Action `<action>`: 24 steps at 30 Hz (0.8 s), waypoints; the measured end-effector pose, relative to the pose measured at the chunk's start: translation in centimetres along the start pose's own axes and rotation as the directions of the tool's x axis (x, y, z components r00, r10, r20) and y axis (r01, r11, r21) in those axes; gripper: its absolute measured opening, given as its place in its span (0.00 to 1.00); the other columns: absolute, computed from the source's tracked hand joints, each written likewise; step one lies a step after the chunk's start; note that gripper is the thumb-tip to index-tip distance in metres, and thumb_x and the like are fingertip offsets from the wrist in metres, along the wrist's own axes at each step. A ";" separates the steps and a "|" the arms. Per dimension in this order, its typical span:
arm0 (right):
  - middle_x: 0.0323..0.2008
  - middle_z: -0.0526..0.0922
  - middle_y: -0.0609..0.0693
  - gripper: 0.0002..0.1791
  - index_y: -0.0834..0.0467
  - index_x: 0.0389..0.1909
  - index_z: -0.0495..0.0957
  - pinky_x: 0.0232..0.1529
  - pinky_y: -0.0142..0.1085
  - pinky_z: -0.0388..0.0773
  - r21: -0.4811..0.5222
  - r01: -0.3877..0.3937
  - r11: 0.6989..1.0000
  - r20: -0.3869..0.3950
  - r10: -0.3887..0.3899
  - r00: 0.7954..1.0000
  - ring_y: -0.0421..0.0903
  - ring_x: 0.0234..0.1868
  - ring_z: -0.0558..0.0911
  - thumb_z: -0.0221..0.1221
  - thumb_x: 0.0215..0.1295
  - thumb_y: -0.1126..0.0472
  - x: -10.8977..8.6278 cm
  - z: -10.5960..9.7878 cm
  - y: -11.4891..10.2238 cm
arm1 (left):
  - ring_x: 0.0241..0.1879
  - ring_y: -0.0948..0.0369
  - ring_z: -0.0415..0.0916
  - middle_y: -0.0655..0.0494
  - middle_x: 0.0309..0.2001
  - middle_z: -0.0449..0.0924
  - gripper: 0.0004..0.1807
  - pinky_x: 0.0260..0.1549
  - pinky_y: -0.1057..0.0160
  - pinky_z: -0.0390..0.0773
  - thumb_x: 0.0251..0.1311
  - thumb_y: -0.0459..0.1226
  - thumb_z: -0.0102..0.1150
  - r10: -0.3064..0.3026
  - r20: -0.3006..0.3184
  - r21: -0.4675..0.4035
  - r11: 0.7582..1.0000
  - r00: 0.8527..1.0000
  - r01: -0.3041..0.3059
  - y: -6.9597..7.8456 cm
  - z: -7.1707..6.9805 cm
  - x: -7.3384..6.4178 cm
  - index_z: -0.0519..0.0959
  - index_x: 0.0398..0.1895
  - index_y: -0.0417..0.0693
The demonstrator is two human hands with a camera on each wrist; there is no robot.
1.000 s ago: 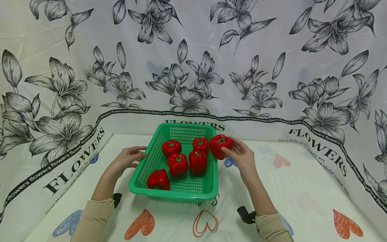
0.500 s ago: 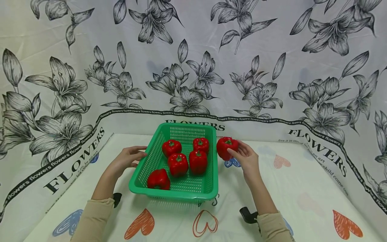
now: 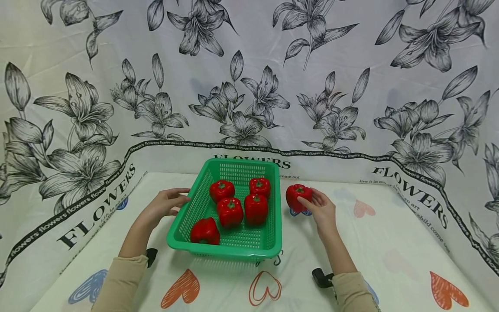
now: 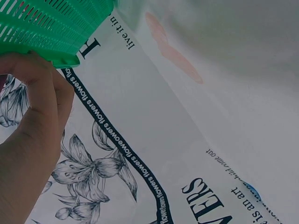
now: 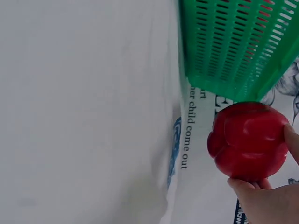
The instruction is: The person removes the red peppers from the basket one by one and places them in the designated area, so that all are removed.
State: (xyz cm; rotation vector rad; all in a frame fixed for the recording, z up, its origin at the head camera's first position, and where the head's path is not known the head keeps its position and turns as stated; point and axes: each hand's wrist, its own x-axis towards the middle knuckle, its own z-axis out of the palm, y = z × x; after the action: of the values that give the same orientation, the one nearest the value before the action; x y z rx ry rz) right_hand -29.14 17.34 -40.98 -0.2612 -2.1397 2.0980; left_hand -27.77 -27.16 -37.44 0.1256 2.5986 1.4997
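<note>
A red pepper [image 3: 298, 197] is held by the right hand [image 3: 324, 211], just right of the green basket [image 3: 224, 250].
The pepper is pinched at its side by the thumb and fingers, with its green stem up. It cannot be told if the cloth [image 3: 397, 234] below is touched by it. A blue heart [image 3: 306, 213] is partly covered by the pepper in the head view. On the left of the basket, the rim is touched by the bent fingers of the left hand [image 3: 161, 207]; it cannot be told if the rim is pinched. In the basket, five more peppers [image 3: 230, 213] can be seen. Four are grouped, and one is tipped over near the front left corner.
</note>
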 end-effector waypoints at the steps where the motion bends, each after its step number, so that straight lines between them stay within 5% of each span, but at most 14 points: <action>1: 0.71 0.66 0.56 0.37 0.57 0.71 0.64 0.66 0.39 0.68 -0.002 -0.001 1.000 0.000 0.001 1.000 0.51 0.72 0.66 0.67 0.61 0.58 0.0 -0.1 0.1 | 0.45 0.62 0.79 0.38 0.57 0.78 0.31 0.44 0.61 0.82 0.70 0.46 0.52 0.000 0.000 0.002 1.000 1.000 0.000 0.0 0.0 0.0 0.64 0.70 0.37; 24: 0.72 0.64 0.58 0.38 0.59 0.72 0.61 0.69 0.42 0.66 -0.005 -0.061 0.998 -0.009 0.061 0.998 0.54 0.73 0.64 0.65 0.63 0.61 1.1 -0.8 1.3 | 0.44 0.61 0.79 0.39 0.56 0.79 0.30 0.45 0.59 0.82 0.70 0.46 0.52 -0.011 -0.003 0.010 1.000 1.000 0.011 0.1 0.0 0.0 0.65 0.70 0.38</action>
State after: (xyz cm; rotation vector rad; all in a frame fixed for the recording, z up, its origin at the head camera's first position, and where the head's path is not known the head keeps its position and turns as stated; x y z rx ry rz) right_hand -30.03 18.39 -42.34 -0.3397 -2.1591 2.1199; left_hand -27.80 -27.07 -37.40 0.1104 2.6054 1.4848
